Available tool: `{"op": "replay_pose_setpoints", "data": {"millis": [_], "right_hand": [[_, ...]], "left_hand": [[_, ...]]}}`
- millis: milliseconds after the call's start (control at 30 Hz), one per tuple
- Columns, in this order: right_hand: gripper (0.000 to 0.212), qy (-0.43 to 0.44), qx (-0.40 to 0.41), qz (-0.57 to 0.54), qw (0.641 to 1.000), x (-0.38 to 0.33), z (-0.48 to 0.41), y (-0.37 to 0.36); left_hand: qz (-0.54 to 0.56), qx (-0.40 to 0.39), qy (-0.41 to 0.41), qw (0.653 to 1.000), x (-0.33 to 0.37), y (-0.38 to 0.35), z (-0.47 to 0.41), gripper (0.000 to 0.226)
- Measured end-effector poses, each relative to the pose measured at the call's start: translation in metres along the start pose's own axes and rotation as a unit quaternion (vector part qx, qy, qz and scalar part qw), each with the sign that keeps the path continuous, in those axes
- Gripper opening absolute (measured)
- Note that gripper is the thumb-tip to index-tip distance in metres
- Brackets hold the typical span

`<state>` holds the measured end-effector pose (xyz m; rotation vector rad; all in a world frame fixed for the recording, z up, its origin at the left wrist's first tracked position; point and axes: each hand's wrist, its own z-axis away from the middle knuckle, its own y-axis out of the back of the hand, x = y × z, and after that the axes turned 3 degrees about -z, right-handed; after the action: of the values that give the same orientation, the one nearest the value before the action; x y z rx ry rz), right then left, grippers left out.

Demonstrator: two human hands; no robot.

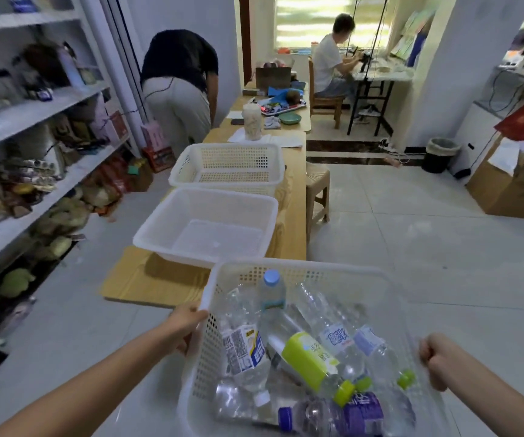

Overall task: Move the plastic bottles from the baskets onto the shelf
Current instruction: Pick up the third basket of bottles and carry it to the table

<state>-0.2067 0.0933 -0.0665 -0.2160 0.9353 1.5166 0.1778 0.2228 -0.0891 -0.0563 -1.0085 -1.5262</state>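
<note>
- The carried basket (301,265) is held at both of its sides, in the air just short of the near edge of the wooden table (147,279).
- The left hand (185,329) grips the left rim, with its fingers curled over the perforated wall.
- The right hand (437,361) is fisted at the right rim. It is judged to be closed round that rim, though the edge is blurred there.
- The plastic bottles (333,339) lie heaped inside the basket, between the two hands, and none has been set on the shelf (34,111).
- The shelf stands off to the left, well apart from the basket. The left hand is therefore the nearer one, and the load must be swung leftward before any bottle can be placed.
- The long axes differ:
  - The green-labelled bottle (309,357) lies on a diagonal, its cap towards the near edge.
  - The purple-labelled bottle (358,411) lies along the near edge, its cap pointing left.
  - The blue-capped bottle (271,294) leans near the far edge, cap up.
- The bottles are clear and thin-walled, with paper or film labels. They are judged to be light, easily dented and prone to roll once set down.
</note>
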Motion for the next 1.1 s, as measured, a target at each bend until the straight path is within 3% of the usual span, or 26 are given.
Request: {"op": "replay_pose_setpoints", "data": {"millis": [67,267,567,833,1100], "right_hand": [[0.021,-0.017,-0.036,-0.023,0.999,0.009,0.009,-0.025],[0.029,-0.092,-0.01,-0.08,0.993,0.02,0.055,-0.109],[0.025,-0.11,-0.022,-0.046,0.993,0.014,0.085,-0.199],[0.029,-0.121,-0.029,-0.077,0.989,-0.031,0.074,-0.225],[0.023,-0.141,-0.113,-0.102,0.978,-0.105,0.049,-0.263]], "left_hand": [[0.012,-0.006,0.001,1.0,-0.02,0.029,-0.001,0.028],[0.029,0.024,0.015,0.999,-0.073,0.106,-0.012,0.026],[0.047,0.047,0.041,0.997,-0.123,0.174,-0.054,0.029],[0.05,0.057,0.022,0.997,-0.087,0.2,-0.109,0.023],[0.046,0.058,0.037,0.997,-0.05,0.209,-0.2,0.021]]}}
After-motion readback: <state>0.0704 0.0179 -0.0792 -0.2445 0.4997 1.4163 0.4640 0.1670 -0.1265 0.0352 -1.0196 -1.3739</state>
